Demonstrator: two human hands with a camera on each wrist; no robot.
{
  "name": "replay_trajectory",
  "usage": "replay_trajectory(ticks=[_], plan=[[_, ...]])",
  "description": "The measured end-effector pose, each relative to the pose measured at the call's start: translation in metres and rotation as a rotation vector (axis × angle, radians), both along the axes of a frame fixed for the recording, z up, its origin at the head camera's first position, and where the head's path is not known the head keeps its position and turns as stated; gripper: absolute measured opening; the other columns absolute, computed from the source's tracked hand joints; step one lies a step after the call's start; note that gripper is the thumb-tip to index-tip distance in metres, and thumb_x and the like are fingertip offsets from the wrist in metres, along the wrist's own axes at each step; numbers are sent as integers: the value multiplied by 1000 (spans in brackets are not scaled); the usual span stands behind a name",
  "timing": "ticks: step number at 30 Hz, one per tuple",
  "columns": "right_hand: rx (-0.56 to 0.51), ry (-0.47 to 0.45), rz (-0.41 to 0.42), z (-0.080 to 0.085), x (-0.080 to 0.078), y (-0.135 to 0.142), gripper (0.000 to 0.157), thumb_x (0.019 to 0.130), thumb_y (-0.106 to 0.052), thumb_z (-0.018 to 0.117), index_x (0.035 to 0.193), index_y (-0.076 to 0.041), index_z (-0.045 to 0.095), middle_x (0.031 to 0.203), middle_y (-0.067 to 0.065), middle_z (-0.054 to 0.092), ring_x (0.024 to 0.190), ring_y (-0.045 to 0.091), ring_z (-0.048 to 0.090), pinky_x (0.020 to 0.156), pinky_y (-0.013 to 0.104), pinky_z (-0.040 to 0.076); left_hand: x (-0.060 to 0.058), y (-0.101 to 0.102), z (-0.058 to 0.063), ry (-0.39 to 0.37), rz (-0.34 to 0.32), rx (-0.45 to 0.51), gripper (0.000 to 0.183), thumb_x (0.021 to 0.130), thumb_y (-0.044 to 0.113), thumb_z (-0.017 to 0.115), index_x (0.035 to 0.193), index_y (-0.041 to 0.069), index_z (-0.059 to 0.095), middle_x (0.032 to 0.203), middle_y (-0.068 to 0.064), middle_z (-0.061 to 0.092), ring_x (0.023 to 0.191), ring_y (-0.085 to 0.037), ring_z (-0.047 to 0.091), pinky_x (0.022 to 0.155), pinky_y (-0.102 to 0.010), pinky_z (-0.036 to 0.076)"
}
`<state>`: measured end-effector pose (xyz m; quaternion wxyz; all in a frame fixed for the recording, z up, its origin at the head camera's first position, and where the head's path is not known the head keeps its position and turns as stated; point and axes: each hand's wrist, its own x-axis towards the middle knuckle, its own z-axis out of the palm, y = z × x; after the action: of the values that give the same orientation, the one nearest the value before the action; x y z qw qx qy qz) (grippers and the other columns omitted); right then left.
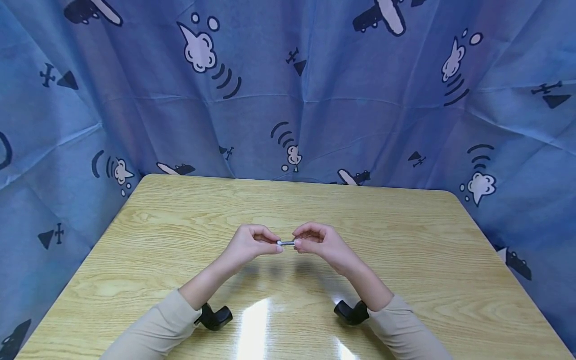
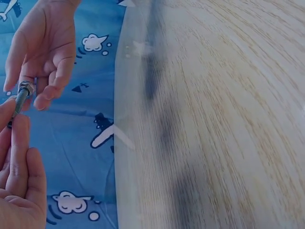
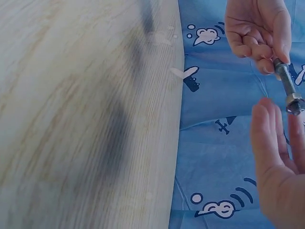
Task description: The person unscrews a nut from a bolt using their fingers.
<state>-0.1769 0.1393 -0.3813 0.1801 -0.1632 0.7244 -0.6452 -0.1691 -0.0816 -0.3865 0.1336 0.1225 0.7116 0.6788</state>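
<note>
A small metal bolt (image 1: 288,243) lies level between the two hands, above the table. My left hand (image 1: 252,244) pinches one end of it between thumb and fingertips. Threads show along the shank (image 3: 286,78) in the right wrist view. A hex nut (image 2: 26,86) sits on the bolt close to its far end, on the right hand's side. My right hand (image 1: 325,245) is at that end, a fingertip right at the nut. Its thumb stands apart from the nut in the left wrist view, and the other fingers are loosely extended.
Below the hands spreads a light wood-grain table (image 1: 382,225), with bright glare near its front. A blue patterned curtain (image 1: 306,100) hangs behind it and at both sides. Black wrist devices (image 1: 216,318) sit at the sleeve cuffs.
</note>
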Motion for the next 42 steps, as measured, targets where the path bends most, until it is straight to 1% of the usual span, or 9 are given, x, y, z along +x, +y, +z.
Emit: replay_trajectory(ticks=[5, 12, 18, 20, 26, 32, 36, 39, 42], plan=[[-16, -43, 13, -1, 0, -1, 27, 93, -15, 58, 105, 9, 56, 85, 9, 64, 75, 16, 64, 73, 34, 55, 0, 1, 0, -3, 2, -1, 24, 75, 3, 75, 94, -8, 67, 82, -10, 70, 77, -20, 68, 74, -33, 54], [-23, 12, 15, 0, 1, 0, 30, 85, -7, 66, 107, 10, 55, 96, 9, 61, 81, 16, 63, 78, 32, 53, 1, 0, 0, -1, 3, 1, 25, 75, 3, 76, 94, -9, 67, 82, -10, 70, 77, -20, 68, 75, -32, 54], [-18, -38, 14, -1, 0, 0, 29, 93, -17, 58, 107, 9, 54, 87, 9, 63, 75, 16, 64, 73, 34, 55, 0, 0, -1, 4, 2, 1, 27, 75, 3, 75, 96, -11, 66, 82, -11, 70, 77, -19, 68, 74, -32, 54], [-24, -45, 15, -1, 0, 0, 27, 93, -15, 58, 105, 10, 55, 84, 7, 63, 74, 15, 64, 72, 34, 55, -1, 0, -1, 1, 1, 2, 27, 75, 4, 76, 96, -11, 66, 83, -10, 70, 77, -20, 68, 74, -32, 54], [-40, -7, 16, 0, 1, 0, 25, 86, -3, 64, 106, 10, 55, 94, 8, 61, 81, 15, 63, 78, 32, 53, -1, 0, -1, -3, 6, -1, 25, 75, 3, 76, 95, -9, 67, 83, -10, 70, 78, -20, 68, 75, -32, 54], [-32, -34, 24, 2, 0, -1, 26, 93, -11, 58, 107, 10, 55, 90, 9, 62, 78, 15, 64, 76, 35, 54, -1, 0, -1, -4, 2, 2, 26, 75, 4, 76, 95, -9, 67, 83, -11, 70, 78, -20, 68, 75, -32, 54], [-36, -17, 24, 2, 1, 0, 25, 89, -6, 61, 106, 11, 55, 92, 9, 62, 79, 14, 63, 76, 31, 54, -1, 0, -1, 3, 2, 2, 25, 75, 4, 76, 94, -9, 67, 82, -10, 70, 77, -20, 68, 74, -33, 54], [-44, 6, 21, 2, 1, 0, 30, 86, -2, 63, 111, 10, 53, 97, 9, 60, 83, 15, 62, 77, 29, 53, -1, -1, -1, 7, 5, 5, 24, 74, 2, 76, 93, -9, 67, 81, -10, 70, 76, -19, 68, 74, -32, 54], [-41, -2, 23, 1, 1, 0, 30, 89, -6, 61, 113, 9, 52, 95, 8, 60, 81, 15, 62, 76, 31, 54, -1, -1, -2, 9, 5, 6, 24, 74, 2, 75, 93, -9, 67, 81, -10, 70, 76, -19, 68, 73, -32, 54]])
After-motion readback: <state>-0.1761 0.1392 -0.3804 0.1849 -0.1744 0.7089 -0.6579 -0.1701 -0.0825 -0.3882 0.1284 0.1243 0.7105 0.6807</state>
